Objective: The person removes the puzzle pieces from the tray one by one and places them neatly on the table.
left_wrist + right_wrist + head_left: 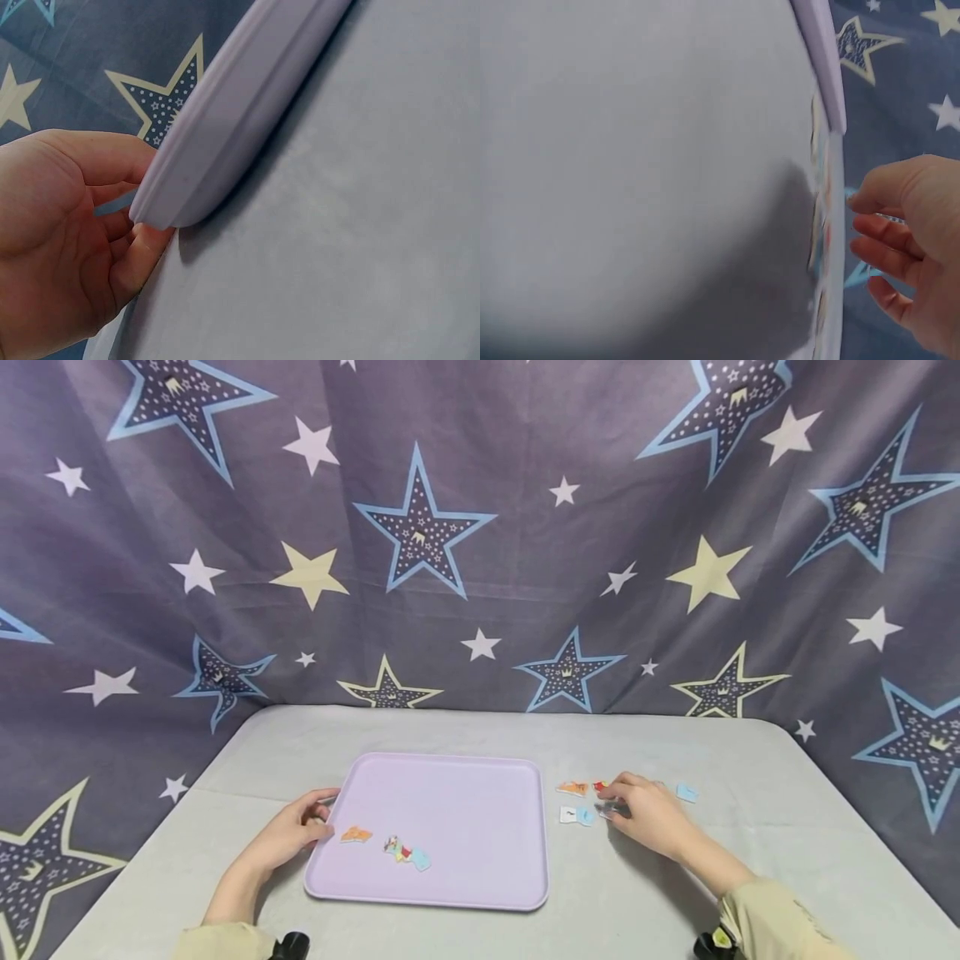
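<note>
My left hand (292,831) holds the left rim of a pale purple tray (480,785), with its thumb and fingertips at the edge. In the tray lie an orange puzzle piece (356,834) and a multicolored piece (397,848) touching a light blue piece (421,859). Over loose pieces to the right of the tray hovers my right hand (645,810). Its fingers are loosely bent, and the right wrist view shows a gap between thumb and fingers with nothing in it. A red piece (599,786) and a dark grey piece (603,811) are partly hidden by the fingers.
Between tray and right hand lie another orange piece (573,788) and a white-and-blue pair (576,816). A light blue piece (686,792) sits beyond the right hand. Behind the grey-white table (420,935) hangs a star-patterned curtain (517,577).
</note>
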Demonstrator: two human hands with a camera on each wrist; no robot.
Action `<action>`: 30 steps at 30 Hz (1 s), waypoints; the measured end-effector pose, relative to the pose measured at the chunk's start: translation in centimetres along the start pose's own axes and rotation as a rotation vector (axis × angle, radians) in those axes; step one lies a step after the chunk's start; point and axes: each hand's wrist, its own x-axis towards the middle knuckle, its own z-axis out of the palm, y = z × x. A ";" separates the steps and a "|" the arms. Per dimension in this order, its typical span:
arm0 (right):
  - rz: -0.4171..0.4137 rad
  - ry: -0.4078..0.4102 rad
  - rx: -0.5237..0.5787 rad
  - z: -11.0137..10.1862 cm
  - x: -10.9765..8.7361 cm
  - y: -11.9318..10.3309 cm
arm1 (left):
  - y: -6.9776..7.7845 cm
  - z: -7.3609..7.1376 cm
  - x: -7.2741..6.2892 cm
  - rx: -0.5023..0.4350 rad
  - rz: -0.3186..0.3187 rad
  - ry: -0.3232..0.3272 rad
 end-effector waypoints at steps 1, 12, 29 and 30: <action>-0.011 0.004 0.004 -0.1 0.2 -0.5 | 0.0 0.0 0.0 0.002 0.001 0.001; -0.151 0.085 0.023 0.6 1.9 -6.2 | 0.5 0.2 0.3 0.006 0.002 0.003; -0.202 -0.016 0.096 3.9 4.7 -16.6 | 0.3 -0.3 -0.2 -0.015 0.046 -0.007; -0.197 -0.025 0.099 4.1 4.8 -17.0 | 0.3 -0.3 -0.3 -0.019 0.046 -0.011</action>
